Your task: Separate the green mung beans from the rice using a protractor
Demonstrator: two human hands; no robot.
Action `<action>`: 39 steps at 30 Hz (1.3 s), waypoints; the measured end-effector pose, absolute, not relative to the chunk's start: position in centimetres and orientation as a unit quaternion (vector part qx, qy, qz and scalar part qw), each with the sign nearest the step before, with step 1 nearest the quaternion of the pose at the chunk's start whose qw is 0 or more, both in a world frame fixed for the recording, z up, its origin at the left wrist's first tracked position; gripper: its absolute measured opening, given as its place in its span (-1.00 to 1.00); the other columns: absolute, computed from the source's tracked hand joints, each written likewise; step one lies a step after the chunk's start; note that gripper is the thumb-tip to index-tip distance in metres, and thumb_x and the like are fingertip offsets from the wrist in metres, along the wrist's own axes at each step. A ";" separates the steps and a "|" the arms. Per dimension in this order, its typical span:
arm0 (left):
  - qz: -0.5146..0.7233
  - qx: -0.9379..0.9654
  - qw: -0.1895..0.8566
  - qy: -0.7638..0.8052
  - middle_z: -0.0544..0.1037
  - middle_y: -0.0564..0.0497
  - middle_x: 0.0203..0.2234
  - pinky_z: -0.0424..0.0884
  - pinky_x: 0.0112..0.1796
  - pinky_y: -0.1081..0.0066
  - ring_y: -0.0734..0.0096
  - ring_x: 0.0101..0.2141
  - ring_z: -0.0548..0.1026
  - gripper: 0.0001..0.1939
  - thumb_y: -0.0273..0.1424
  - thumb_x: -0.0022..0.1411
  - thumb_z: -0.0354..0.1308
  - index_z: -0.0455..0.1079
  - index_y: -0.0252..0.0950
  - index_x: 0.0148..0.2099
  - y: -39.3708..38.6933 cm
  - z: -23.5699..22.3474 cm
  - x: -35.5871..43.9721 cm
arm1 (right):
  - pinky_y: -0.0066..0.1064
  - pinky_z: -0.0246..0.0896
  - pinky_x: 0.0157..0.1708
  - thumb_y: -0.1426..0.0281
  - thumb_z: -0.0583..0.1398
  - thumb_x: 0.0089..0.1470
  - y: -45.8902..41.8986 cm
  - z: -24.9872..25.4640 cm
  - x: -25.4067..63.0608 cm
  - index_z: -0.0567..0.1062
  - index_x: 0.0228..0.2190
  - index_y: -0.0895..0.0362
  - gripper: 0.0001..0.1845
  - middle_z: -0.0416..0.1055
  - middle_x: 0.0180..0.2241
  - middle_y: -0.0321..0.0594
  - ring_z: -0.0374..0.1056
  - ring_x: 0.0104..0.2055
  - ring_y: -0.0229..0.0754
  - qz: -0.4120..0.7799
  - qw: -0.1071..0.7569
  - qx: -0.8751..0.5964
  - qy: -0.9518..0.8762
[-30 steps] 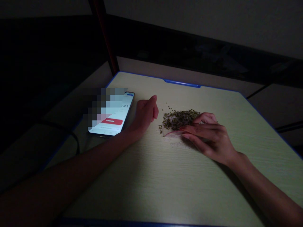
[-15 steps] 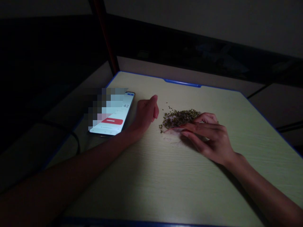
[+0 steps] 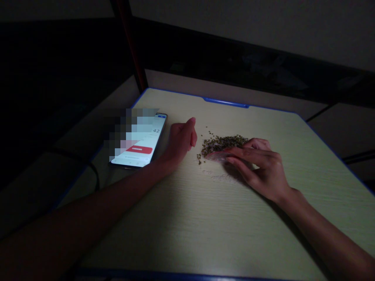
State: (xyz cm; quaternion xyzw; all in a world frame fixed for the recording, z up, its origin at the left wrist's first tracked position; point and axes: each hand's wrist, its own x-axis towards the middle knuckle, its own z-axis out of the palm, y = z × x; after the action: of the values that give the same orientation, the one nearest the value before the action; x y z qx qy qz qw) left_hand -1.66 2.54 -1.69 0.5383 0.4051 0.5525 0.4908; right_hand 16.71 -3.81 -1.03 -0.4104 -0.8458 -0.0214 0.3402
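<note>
A pile of small dark green-yellow grains (image 3: pixel 222 143), like beads or beans, lies loose on the pale wooden tabletop (image 3: pixel 181 210). At its near edge my right hand (image 3: pixel 260 166) pinches a small clear plastic bag (image 3: pixel 216 157) with a reddish edge between thumb and fingers. The bag lies low against the grains, and part of it is hidden under my fingers. My left hand (image 3: pixel 183 138) rests on the table left of the pile, its fingers curled closed with nothing visible in them.
A lit phone (image 3: pixel 139 150), partly pixelated, lies on the left side of the table. A dark cable (image 3: pixel 95 173) curves over the left edge. The table has a blue rim with a raised blue strip (image 3: pixel 225 103) at the back. A dark reddish post (image 3: pixel 136 58) stands behind.
My right hand and the plastic bag have shifted slightly up and away from me, toward the grains. My left hand and the phone have stayed in place.
</note>
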 end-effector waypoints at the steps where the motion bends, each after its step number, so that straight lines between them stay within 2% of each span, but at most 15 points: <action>1: 0.552 0.538 0.490 0.406 0.09 0.16 -0.91 -0.01 -0.69 0.48 0.65 -0.81 0.08 -0.45 -0.42 0.20 -0.11 0.08 -0.28 -0.83 2.5 -1.7 -1.6 | -0.24 0.10 -0.28 0.45 0.18 0.02 -3.8 -1.0 16.7 0.52 -0.21 0.05 -0.75 0.52 -0.51 -0.27 0.25 -0.45 -0.18 -0.019 0.338 -0.411 -0.846; 22: 0.547 0.542 0.487 0.412 0.09 0.16 -0.91 -0.01 -0.68 0.48 0.64 -0.81 0.08 -0.44 -0.40 0.21 -0.11 0.08 -0.28 -0.84 2.5 -1.6 -1.7 | -0.22 0.10 -0.24 0.46 0.19 0.00 -4.0 -0.8 16.8 0.52 -0.23 0.00 -0.74 0.53 -0.53 -0.33 0.29 -0.44 -0.18 -0.010 0.337 -0.376 -0.863; 31: 0.554 0.542 0.490 0.400 0.08 0.16 -0.90 -0.01 -0.68 0.48 0.64 -0.81 0.08 -0.46 -0.38 0.20 -0.10 0.07 -0.28 -0.83 2.6 -1.9 -1.7 | -0.20 0.09 -0.25 0.45 0.15 0.01 -4.1 -0.9 16.2 0.53 -0.21 0.02 -0.73 0.52 -0.49 -0.31 0.29 -0.43 -0.17 -0.028 0.330 -0.436 -0.837; 39: 0.550 0.546 0.490 0.399 0.08 0.17 -0.90 -0.02 -0.69 0.48 0.65 -0.81 0.08 -0.46 -0.37 0.20 -0.10 0.07 -0.28 -0.82 2.7 -2.0 -1.7 | -0.21 0.08 -0.27 0.44 0.16 0.01 -4.0 -1.1 16.1 0.53 -0.24 0.00 -0.74 0.47 -0.56 -0.33 0.27 -0.46 -0.17 -0.039 0.345 -0.437 -0.830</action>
State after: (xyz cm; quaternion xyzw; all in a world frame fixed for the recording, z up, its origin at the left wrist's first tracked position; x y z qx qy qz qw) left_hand -1.75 2.71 -2.05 0.5460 0.3991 0.5501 0.4899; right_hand 16.11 -3.97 -1.07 -0.4375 -0.8296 -0.0389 0.3448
